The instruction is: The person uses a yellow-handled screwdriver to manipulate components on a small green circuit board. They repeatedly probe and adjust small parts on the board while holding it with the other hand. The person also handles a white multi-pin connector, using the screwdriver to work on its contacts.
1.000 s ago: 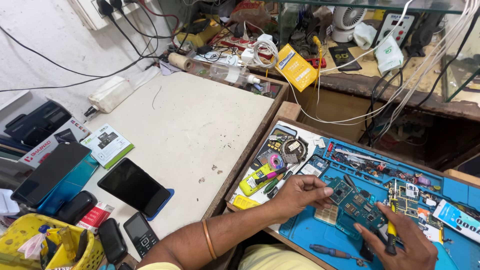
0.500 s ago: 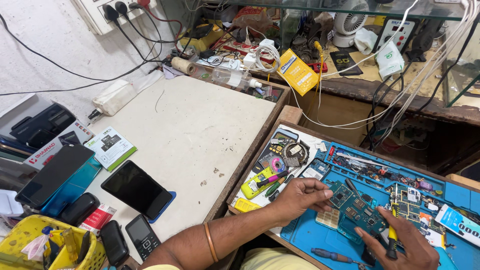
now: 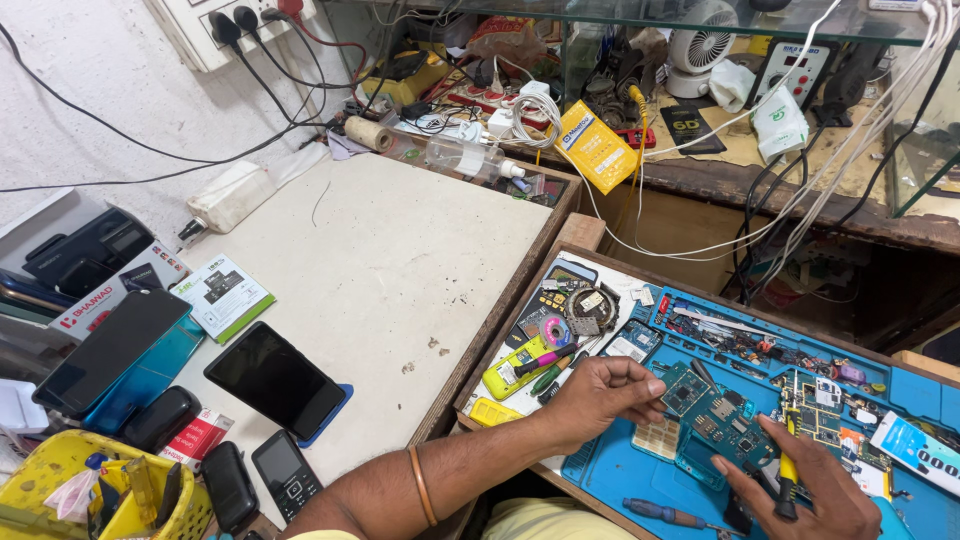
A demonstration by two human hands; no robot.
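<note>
Two hands on the blue repair mat (image 3: 620,470), bottom right of view. Largest first: white worktable (image 3: 400,260) to your left, a black smartphone (image 3: 275,380) lying on it. On the mat, the green circuit board (image 3: 725,425). Your left hand (image 3: 600,395) pinches the board's left edge, fingers curled. Your right hand (image 3: 815,490) is clenched around a yellow-handled tool (image 3: 788,475), tip at the board's right side.

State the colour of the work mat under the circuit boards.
The work mat is bright blue, seen clearly in the head view beneath the circuit boards.
</note>
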